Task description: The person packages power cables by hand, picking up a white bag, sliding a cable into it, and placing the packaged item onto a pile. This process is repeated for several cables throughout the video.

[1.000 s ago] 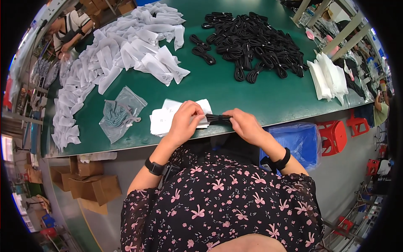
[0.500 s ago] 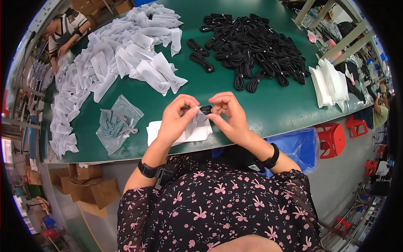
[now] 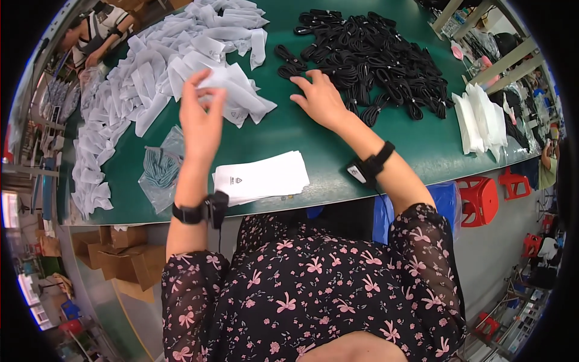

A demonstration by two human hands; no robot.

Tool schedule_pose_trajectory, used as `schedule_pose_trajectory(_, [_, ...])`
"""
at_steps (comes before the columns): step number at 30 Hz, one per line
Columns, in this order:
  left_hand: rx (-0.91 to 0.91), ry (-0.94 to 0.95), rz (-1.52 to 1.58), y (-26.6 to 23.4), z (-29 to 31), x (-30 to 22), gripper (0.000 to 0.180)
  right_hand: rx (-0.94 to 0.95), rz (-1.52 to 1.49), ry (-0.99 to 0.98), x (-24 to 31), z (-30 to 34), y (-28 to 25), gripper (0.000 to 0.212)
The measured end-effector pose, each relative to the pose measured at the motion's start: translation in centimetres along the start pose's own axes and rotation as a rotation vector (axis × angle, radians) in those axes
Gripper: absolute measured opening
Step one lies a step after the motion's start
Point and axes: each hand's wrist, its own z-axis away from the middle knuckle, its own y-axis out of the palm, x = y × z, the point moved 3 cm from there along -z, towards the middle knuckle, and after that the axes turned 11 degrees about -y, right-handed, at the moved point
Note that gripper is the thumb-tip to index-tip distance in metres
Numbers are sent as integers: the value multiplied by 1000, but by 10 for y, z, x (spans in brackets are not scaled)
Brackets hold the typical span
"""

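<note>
Clock positions are read about the white stack (image 3: 262, 178), flat by the near edge of the green surface (image 3: 325, 160). Left hand (image 3: 200, 123), between 10 and 11 o'clock: fingers parted, slightly blurred, at the near side of the heaped pouches (image 3: 148, 87); contact cannot be told. Right hand (image 3: 322, 101), 1 o'clock: fingers spread, tips just beside the black cables (image 3: 377, 66), contact unclear. Striped cloth (image 3: 160, 167), in clear plastic: 9 o'clock

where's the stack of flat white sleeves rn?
Head view: the stack of flat white sleeves lies at the near edge of the green table, slightly left of centre, just right of the person's left forearm.
</note>
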Motion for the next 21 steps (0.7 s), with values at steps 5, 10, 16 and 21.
schedule_pose_trajectory(5, [474, 139, -391, 42, 93, 9, 21, 338, 89, 22, -14, 15, 25, 35])
schedule_pose_trajectory(10, [497, 212, -501, 50, 126, 36, 12, 279, -325, 347, -4, 41, -1, 36])
schedule_pose_trajectory(16, [406, 69, -376, 46, 127, 43, 9, 219, -665, 385, 56, 76, -77, 33])
schedule_pose_trajectory(21, [386, -197, -232, 43, 125, 45, 6, 225, -555, 184, 84, 91, -114, 33])
